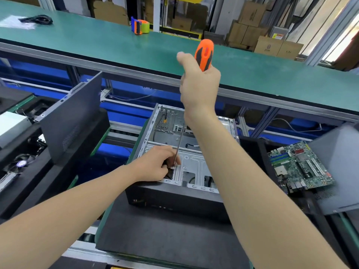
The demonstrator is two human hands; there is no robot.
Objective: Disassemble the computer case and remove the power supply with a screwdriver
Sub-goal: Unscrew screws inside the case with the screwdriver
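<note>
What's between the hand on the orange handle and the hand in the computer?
The screwdriver's metal shaft runs from the right hand down to the left hand, in the head view.

Open computer case (171,136): bare sheet metal inside, pale grey with a dull sheen; front face black plastic, matt. 
Long screwdriver (204,54): orange plastic handle with black inlays, slightly glossy; shaft bright polished metal. 
Black mat (165,233) under the case: foam, matt, fine-grained. 
Leaning side panel (71,121), left: dark grey painted metal, matt, with a perforated patch. 
Green circuit board (299,167), right: glossy laminate, with metal and plastic parts. 
Upper worktop (87,41): green, matt, smooth; near-edge rail (116,69) brushed aluminium. 
Blue tape dispenser (138,26) at its far edge: plastic. 
Brown boxes (268,45) beyond: cardboard, matt.
</note>
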